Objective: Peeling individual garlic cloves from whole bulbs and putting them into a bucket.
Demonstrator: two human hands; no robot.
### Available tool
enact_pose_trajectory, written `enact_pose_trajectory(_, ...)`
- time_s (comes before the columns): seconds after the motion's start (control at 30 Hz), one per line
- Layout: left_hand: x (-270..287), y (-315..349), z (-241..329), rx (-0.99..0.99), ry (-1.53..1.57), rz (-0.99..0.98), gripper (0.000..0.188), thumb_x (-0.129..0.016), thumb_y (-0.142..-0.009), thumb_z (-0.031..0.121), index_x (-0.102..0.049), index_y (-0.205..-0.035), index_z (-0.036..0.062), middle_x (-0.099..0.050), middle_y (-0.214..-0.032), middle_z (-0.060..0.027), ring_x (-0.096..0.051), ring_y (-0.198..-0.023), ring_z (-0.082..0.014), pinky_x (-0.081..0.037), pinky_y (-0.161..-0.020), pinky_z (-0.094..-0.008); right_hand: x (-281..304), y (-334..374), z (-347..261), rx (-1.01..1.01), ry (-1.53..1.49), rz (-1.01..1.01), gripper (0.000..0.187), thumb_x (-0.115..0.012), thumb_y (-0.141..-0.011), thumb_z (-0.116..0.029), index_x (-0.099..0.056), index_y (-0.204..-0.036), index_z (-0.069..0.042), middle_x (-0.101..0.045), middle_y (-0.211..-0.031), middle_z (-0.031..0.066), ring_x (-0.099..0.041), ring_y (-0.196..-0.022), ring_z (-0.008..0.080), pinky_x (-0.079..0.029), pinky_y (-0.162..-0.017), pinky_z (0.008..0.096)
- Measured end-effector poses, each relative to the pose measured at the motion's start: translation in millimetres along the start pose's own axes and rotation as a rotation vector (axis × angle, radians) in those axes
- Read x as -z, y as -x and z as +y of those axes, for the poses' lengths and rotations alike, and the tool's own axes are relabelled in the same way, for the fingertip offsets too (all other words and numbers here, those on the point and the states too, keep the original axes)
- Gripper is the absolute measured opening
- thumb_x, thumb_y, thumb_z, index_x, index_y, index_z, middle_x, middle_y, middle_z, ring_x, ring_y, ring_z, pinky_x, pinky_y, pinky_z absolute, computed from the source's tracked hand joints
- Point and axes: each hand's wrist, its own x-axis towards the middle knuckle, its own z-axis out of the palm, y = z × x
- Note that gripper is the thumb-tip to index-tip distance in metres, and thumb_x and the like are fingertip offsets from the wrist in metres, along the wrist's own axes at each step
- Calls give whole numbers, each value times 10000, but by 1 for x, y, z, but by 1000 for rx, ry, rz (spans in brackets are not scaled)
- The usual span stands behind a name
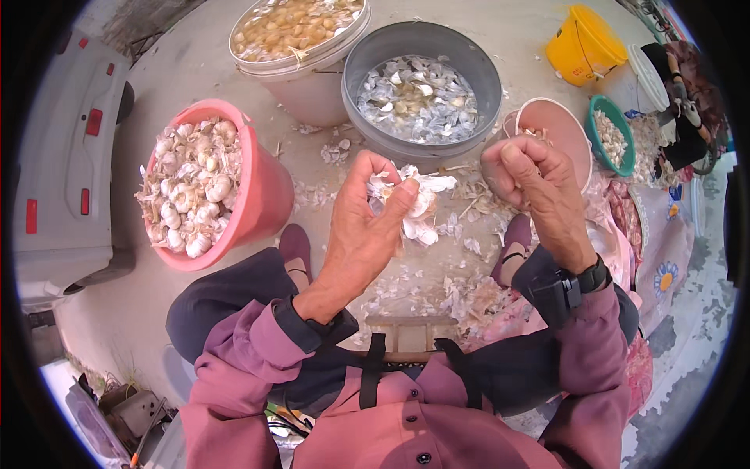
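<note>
My left hand [355,242] holds a partly broken garlic bulb [422,205] with loose white skin, pinched between thumb and fingers, above the littered ground between my feet. To its right, my right hand [551,184] is raised with the fingers curled in and the thumb pressed against them. Whatever it may hold is hidden. Whole garlic bulbs [199,184] heap up in a pink bucket [269,199] on the left. Just beyond my hands stands a grey basin [355,117] of water with floating cloves and skins. Behind my right hand leans a small pale pink bucket [570,129].
A white bucket [305,90] of cloves in liquid stands at the back. At the right are a teal basin [623,160] with garlic pieces, a yellow bucket [582,47] and a white lidded bucket [652,78]. A vehicle [62,227] borders the left. Garlic skins [406,293] litter the ground.
</note>
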Motion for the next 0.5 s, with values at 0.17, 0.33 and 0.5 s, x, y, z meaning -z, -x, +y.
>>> enact_pose_trajectory(0.17, -4, -2, -5, -165, -286, 27, 198, -584, -958, 151, -418, -1000, 51, -537, -746, -81, -540, -612, -138, -403, -490, -313, -60, 2, 13, -162, -89, -147, 305, -580, -985, -347, -601, -995, -42, -530, -712, -41, -453, -608, 16, -360, -512, 171)
enact_pose_trajectory(0.33, -9, 4, -6, -257, -394, 107, 201, -535, -994, 202, -418, -1043, 47, -505, -839, -92, -491, -702, -150, -421, -617, -319, -88, 1, 28, 43, 85, 13, 258, -575, -981, -304, -551, -982, -48, -535, -790, -15, -457, -690, 43, -398, -584, 218)
enact_pose_trajectory(0.5, -11, 3, 10, -270, -271, 91, 127, -477, -999, 162, -445, -1013, 40, -516, -810, -75, -497, -707, -140, -429, -632, -316, -89, 0, 29, 155, 144, 67, 221, -564, -983, -251, -547, -973, -31, -529, -774, 12, -461, -699, 80, -402, -625, 258)
